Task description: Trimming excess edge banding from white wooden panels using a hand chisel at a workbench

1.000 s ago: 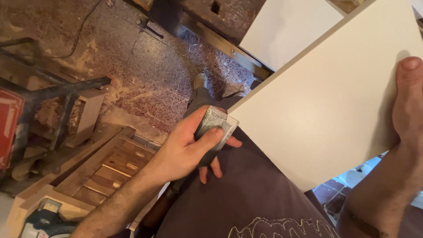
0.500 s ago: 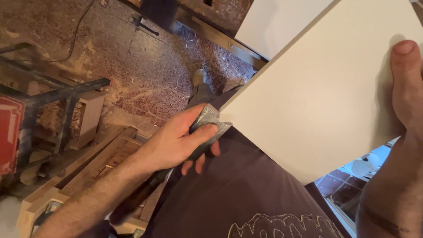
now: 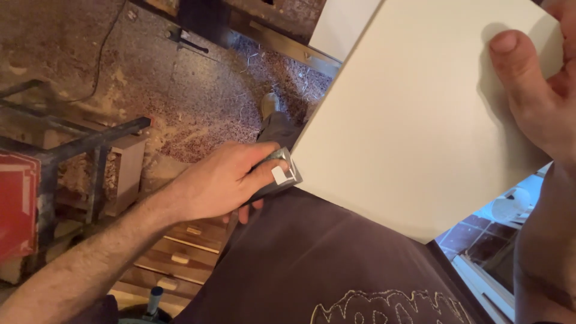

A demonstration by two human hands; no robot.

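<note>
The left hand [image 3: 225, 180] is curled closed around a small grey block [image 3: 281, 175], thumb laid along its top and fingers wrapped beneath, so only the block's end with a pale patch shows past the knuckles. That end is pressed against the lower left edge of the white board [image 3: 414, 126], right at the board's near corner. The board rests tilted across the person's lap, over the dark brown shirt [image 3: 312, 264], and slopes up and away to the right.

The right hand [image 3: 537, 90] lies on the board's upper right part, thumb flat on the white face and pointing up; the other fingers run out of view at the picture's edge, so how far they are spread cannot be told. The two hands are well apart, with the board's broad face between them.

Below the left forearm stands a wooden rack [image 3: 180, 252] with slats. Left of it stands a dark metal frame [image 3: 78, 144] with a red panel [image 3: 18, 210] at the picture's edge. Farther off, a shoe [image 3: 269, 105] rests on the floor [image 3: 198, 90], which is strewn with sawdust and shavings. A second white panel [image 3: 345, 27] lies beyond the board's top edge.
</note>
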